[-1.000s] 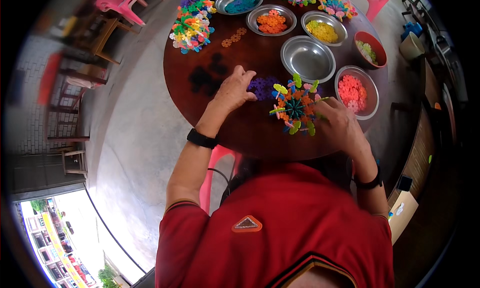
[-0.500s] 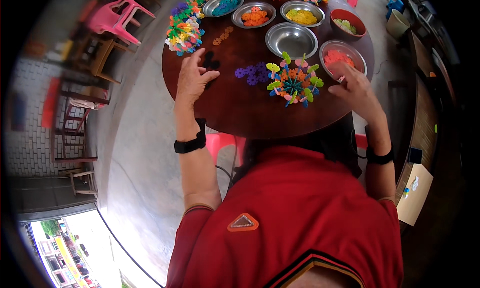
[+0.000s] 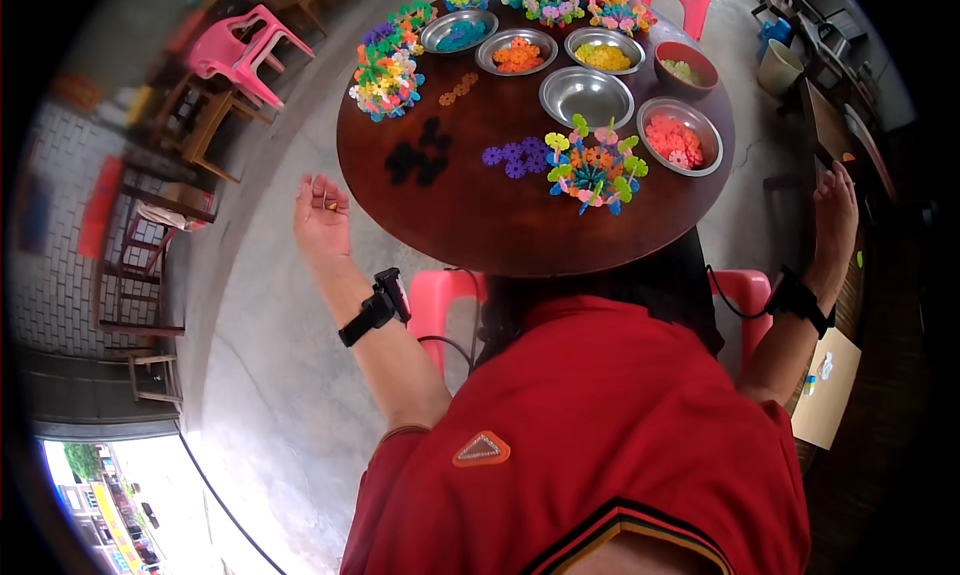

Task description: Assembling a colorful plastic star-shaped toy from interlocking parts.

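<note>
My left hand [image 3: 322,218] is off the table's left edge, palm up, with loosely bent fingers and nothing visible in it except a ring on one finger. Out past the right edge, my right hand [image 3: 838,213] is raised, fingers extended, touching nothing. Between them on the round brown table [image 3: 470,225] stands a multicoloured flower-like model [image 3: 595,172] of interlocking plastic discs. Purple discs [image 3: 515,158] lie left of it, with black discs [image 3: 418,155] farther left and a short row of orange discs [image 3: 458,89] behind. A metal bowl of coral-pink discs [image 3: 672,135] sits right of the model.
An empty metal bowl [image 3: 587,97] stands mid-table. Behind are bowls of yellow discs [image 3: 604,57], orange discs [image 3: 517,55] and blue discs [image 3: 461,35], plus a red bowl [image 3: 690,83]. Finished-looking disc models [image 3: 386,83] line the far-left rim. Pink chairs [image 3: 235,50] stand around.
Both hands have moved away from the table: the left outward to the left and turned palm up, the right from the coral-pink bowl outward to the right. The black discs are now uncovered.
</note>
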Tool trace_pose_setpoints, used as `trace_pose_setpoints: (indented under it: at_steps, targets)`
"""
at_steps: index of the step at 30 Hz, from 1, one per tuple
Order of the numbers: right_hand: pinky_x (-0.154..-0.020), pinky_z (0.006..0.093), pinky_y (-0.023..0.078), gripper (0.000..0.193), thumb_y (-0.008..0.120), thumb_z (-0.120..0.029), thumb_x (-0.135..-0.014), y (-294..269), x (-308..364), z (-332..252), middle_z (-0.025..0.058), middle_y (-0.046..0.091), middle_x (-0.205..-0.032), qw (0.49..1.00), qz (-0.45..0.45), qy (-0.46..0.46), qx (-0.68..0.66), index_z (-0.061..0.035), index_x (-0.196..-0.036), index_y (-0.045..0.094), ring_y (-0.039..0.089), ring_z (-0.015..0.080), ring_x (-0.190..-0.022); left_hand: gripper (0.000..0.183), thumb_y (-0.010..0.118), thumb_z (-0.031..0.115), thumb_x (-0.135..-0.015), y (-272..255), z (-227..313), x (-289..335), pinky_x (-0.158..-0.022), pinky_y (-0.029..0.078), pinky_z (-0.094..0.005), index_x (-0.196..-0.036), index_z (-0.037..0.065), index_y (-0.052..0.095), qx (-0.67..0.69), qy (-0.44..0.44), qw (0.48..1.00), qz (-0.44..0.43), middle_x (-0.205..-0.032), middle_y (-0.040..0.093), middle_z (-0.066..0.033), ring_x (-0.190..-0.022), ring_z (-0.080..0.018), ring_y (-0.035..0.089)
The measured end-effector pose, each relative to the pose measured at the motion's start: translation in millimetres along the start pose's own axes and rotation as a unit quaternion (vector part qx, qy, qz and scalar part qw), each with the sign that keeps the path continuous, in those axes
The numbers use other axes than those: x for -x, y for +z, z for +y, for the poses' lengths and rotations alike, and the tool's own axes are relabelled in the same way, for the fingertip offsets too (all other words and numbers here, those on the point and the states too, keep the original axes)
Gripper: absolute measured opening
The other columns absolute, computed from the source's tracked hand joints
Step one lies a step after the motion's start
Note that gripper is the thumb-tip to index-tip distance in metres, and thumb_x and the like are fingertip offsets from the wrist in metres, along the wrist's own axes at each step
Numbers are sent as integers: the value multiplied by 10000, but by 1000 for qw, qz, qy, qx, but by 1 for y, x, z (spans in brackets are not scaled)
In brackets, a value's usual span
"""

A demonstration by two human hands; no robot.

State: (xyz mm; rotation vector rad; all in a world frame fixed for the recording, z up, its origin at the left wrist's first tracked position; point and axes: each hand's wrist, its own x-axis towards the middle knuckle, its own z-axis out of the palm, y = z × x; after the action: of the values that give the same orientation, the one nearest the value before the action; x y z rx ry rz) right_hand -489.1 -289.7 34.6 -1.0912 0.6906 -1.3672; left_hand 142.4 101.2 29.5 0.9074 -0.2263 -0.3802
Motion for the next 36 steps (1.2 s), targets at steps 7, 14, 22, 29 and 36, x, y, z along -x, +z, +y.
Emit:
trace_pose_setpoints:
  at_steps: [7,14,22,29,36]
  targets:
    - [-757,276,417,286,524,-142,-984,-16,-42,-6,48,505,-946,949,-128,-46,-284,30,-1213,519,461,149,-818,255,617,167,-912,-19,-4,-17,-714,510,-324,-1140,58,586,-43,15,996,82,-935,651,-62,-788,-159,607]
    - [-778,299,420,330,537,-248,-976,69,-88,25,59,554,-936,908,-252,-63,-330,20,-1164,578,487,163,-834,190,607,138,-893,-34,-13,-22,-636,498,-288,-1068,64,616,-317,129,928,151,-896,634,-45,-758,-127,586]
    - [-606,214,407,170,588,-163,-940,31,-58,44,2,590,-778,992,-48,-10,113,-37,-1052,611,541,91,-678,325,690,189,-801,-44,-46,-26,-791,498,-344,-1110,100,644,-692,67,718,-31,-955,619,-94,-864,-227,607]
    - [-580,203,426,152,643,-154,-916,-16,-60,55,-8,616,-780,998,9,51,45,-65,-1038,630,560,77,-654,369,726,234,-778,-28,-50,-24,-850,486,-371,-1115,104,652,-751,41,652,-95,-998,606,-111,-941,-256,597]
    - [-621,194,460,182,640,-175,-925,-8,-64,47,-10,632,-831,999,-16,42,19,-73,-1075,627,583,69,-705,369,727,244,-776,-26,-48,-22,-850,487,-374,-1110,104,655,-753,41,648,-102,-1010,614,-116,-949,-266,606]
